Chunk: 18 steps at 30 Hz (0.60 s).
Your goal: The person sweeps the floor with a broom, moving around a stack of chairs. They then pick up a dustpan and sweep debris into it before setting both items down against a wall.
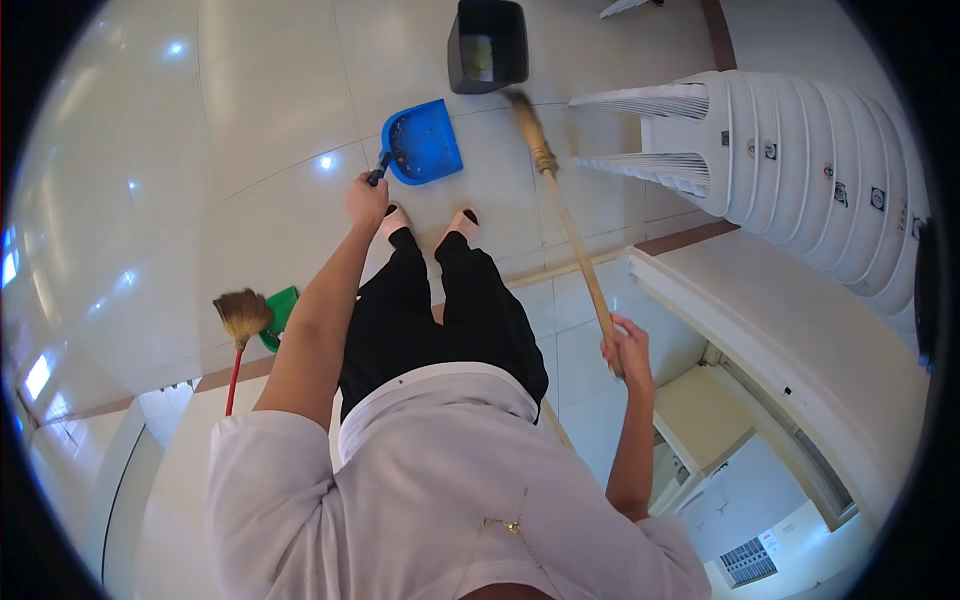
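Observation:
My left hand [367, 200] is closed round the black handle of a blue dustpan [430, 143], which holds some dark debris near its back edge. Across to the right, my right hand [628, 350] grips the upper end of a broom's wooden stick [580, 250]. The broom's bristles [524, 112] point away from me, just below a dark bin [488, 50] and to the right of the dustpan, apart from it. Something pale yellowish lies inside the bin.
Stacked white plastic chairs [800, 180] stand at the right, beside a white ledge [770, 330]. Left of my legs are a second broom [242, 318] with a red stick and a green dustpan [280, 318]. My feet are on the tiled floor [270, 110] below the blue dustpan.

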Available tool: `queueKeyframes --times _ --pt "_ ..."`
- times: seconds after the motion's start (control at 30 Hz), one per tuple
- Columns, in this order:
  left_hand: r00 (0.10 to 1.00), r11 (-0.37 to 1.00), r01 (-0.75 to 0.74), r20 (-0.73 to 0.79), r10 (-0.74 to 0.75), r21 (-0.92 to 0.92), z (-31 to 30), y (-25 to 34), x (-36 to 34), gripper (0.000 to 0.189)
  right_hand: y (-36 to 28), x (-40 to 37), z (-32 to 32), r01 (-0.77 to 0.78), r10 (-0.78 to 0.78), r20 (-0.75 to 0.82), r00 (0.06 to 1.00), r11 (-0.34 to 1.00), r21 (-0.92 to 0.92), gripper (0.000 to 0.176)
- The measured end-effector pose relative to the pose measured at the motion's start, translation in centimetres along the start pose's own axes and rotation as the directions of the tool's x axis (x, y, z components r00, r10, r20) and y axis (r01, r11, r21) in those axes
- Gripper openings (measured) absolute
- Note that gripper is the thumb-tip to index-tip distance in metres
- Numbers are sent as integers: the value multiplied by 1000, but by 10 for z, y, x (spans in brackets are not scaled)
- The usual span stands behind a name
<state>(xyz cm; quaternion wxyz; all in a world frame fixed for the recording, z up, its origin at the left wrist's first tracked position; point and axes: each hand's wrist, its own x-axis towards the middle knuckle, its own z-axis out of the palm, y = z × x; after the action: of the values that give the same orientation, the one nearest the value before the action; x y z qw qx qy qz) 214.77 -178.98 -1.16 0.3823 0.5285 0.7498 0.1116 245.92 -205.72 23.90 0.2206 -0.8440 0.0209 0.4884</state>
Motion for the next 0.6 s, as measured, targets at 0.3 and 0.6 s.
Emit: queueKeyframes --times 0.3,0.6 --pt "1000 996 12 6 -13 90 -16 -24 -10 31 43 43 180 47 -52 106 993 998 51 28" --pt "995 995 101 -10 -101 7 -28 -50 13 28 -12 -52 121 -67 50 376 925 997 30 33"
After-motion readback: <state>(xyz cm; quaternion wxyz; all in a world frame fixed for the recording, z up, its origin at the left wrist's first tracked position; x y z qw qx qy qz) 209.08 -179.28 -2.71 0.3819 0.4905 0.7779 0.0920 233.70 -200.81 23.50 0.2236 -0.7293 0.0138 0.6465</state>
